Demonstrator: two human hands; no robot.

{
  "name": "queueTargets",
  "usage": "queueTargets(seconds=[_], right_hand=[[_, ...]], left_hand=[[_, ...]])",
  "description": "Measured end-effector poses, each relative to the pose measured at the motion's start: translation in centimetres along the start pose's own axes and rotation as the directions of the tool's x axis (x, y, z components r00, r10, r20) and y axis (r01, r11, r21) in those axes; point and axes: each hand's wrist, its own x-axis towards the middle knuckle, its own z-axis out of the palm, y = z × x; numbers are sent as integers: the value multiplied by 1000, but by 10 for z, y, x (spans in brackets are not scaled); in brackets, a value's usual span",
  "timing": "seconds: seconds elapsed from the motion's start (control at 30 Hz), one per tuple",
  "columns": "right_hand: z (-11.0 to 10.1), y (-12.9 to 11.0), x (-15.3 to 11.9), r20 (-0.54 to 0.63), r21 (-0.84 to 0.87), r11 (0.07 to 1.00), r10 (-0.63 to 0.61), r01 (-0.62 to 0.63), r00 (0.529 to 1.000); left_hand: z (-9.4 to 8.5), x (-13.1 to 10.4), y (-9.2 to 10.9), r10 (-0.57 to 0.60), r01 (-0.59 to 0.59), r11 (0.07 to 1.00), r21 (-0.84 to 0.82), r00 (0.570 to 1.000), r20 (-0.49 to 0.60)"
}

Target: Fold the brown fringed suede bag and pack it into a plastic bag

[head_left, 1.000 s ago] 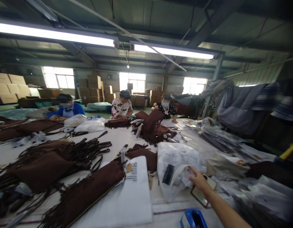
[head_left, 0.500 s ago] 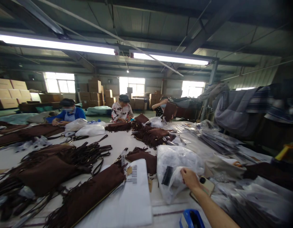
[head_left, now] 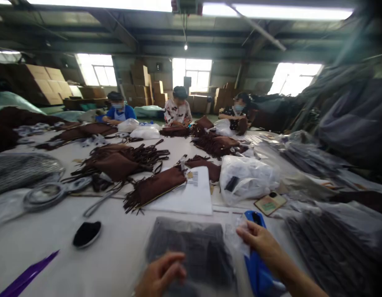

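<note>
right hand (head_left: 261, 239) is pinching some crumpled clear plastic (head_left: 233, 231) by the blue tool (head_left: 255, 272), left hand (head_left: 162, 274) is curling over the dark bagged packet (head_left: 193, 241) but blurring, can't tell if it's gripping anything, and the packet's lying flat on the white table (head_left: 116, 255)

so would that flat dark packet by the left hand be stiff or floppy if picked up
The dark packet would probably sag when lifted, since it looks like soft, folded material. Its clear wrap looks like thin plastic and may be slippery. Lying flat, it seems unlikely to roll.
</note>
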Motion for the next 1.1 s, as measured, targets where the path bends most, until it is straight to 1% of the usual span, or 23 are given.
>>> queueTargets(seconds=[0.03,0.07,0.1,0.13,0.2,0.27,0.37,0.47,0.53,0.6,0.67,0.73,0.83,0.9,0.93,1.0,1.1], right_hand=[[19,5,-12,55,8,1000,29,-30,998],[37,12,-23,100,18,998,54,-56,993],[52,18,-33,131,31,996,73,-78,989],[65,24,-41,139,41,995,86,-92,987],[84,32,-55,91,50,995,86,-91,992],[95,37,-64,16,38,998,58,-59,998],[104,46,-73,-25,48,999,18,-17,1000],[106,61,-77,-113,124,992,50,-36,992],[102,72,-77,-156,224,972,111,-75,981],[94,78,-76,-150,330,936,177,-120,973],[85,78,-74,-183,407,901,241,-150,953],[76,75,-72,-208,466,871,279,-156,938],[64,65,-68,-205,518,846,267,-127,942],[51,59,-61,-238,531,844,229,-71,944],[42,56,-54,-273,530,847,206,-31,940],[16,50,-36,-362,497,865,133,70,923],[-35,44,7,-504,383,904,32,190,863]], left_hand=[[9,-1,-4,-21,24,997,-78,999,39],[19,2,-7,-53,73,983,-167,991,125],[29,6,-9,-57,104,963,-249,980,192],[39,10,-11,-66,127,942,-310,978,198],[53,14,-13,-84,120,919,-377,990,112],[58,10,-14,-81,78,934,-350,997,8],[50,-3,-15,-41,30,971,-238,998,-43],[37,-12,-18,-80,50,973,-224,989,-126],[30,-14,-21,-122,71,963,-259,975,-186],[27,-13,-25,-142,70,953,-294,962,-231],[26,-11,-28,-150,52,940,-336,951,-272],[25,-8,-31,-154,22,918,-396,940,-304],[25,-5,-32,-145,-16,879,-476,943,-299],[22,-4,-31,-139,-19,871,-490,949,-284],[20,-3,-30,-136,-18,875,-485,950,-281],[15,-2,-30,-127,-20,885,-466,951,-281],[8,3,-33,-104,-33,898,-438,953,-285]])
